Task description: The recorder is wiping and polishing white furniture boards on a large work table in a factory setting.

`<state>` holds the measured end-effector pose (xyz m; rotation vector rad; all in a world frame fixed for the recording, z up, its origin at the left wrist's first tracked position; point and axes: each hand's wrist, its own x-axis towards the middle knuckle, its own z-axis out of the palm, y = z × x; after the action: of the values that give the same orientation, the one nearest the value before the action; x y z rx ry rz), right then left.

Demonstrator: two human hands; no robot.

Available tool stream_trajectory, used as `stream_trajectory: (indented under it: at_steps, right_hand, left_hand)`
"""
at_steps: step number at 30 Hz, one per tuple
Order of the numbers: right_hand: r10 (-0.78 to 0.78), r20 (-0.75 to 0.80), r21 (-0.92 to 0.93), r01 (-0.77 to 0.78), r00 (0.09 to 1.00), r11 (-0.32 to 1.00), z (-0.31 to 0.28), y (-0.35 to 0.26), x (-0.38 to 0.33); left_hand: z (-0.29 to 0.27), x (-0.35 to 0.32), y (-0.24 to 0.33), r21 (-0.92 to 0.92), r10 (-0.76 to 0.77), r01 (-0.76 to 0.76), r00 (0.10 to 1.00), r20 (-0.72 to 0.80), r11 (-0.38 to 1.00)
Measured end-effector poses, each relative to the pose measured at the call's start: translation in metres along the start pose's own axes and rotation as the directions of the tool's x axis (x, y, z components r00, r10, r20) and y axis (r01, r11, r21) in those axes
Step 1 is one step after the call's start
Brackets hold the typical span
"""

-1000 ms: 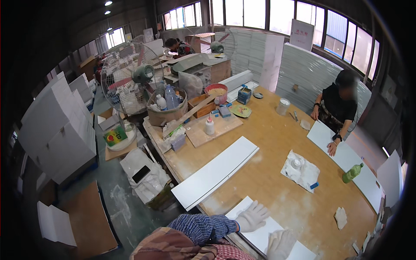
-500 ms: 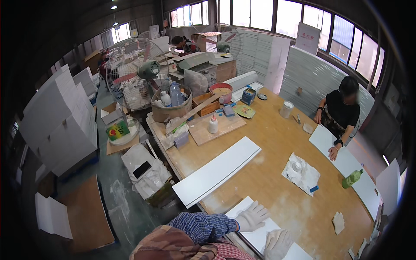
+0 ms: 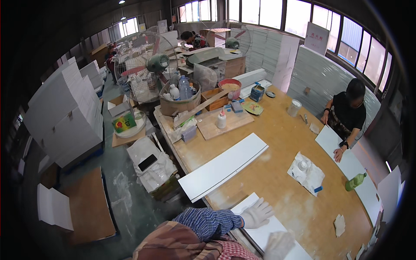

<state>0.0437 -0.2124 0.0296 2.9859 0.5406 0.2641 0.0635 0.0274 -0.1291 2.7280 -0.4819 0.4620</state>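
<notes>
My left hand (image 3: 257,214), in a white glove, lies flat with its fingers stretched on a long white panel (image 3: 274,225) at the table's near edge. Over the same panel, closer to me, is my right hand (image 3: 279,245), also gloved; motion smears its fingers, and I cannot tell whether it presses on the surface. A second white panel (image 3: 225,167), with a thin dark groove along one side, lies just beyond and partly overhangs the table's left edge.
A co-worker (image 3: 349,110) handles another white panel (image 3: 346,160) at the right. On the wooden table (image 3: 255,173) are a green bottle (image 3: 355,182), a crumpled white sheet (image 3: 313,179), a glue bottle (image 3: 221,119) and a white can (image 3: 294,108). A phone (image 3: 147,162) lies left of the table.
The whole view has shifted slightly, so the scene sits further right. My right hand has become blurred with motion over the panel, while my left stays flat on it.
</notes>
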Motion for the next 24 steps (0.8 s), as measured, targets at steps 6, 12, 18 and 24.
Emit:
stream_trajectory:
  at_steps: [6, 12, 18, 24]
  right_hand:
    - [0.01, 0.008, -0.017, -0.01, 1.0, 1.0, 0.01, 0.011, -0.008]
    - [0.018, -0.002, -0.049, -0.018, 1.0, 0.999, 0.015, 0.03, -0.013]
    - [0.048, -0.001, -0.081, -0.048, 0.999, 0.996, 0.028, 0.06, -0.028]
    - [0.054, -0.015, -0.079, -0.055, 0.998, 0.995, 0.053, 0.082, -0.026]
  left_hand:
    - [-0.014, 0.005, 0.001, -0.035, 0.005, -0.005, 1.0, 0.006, 0.999]
    - [-0.015, 0.003, 0.002, -0.017, -0.01, 0.01, 1.0, -0.017, 1.0]
    - [-0.011, 0.002, 0.003, -0.065, -0.031, 0.033, 0.999, 0.029, 0.997]
    - [-0.014, -0.005, -0.001, -0.033, -0.05, 0.051, 0.998, 0.029, 0.998]
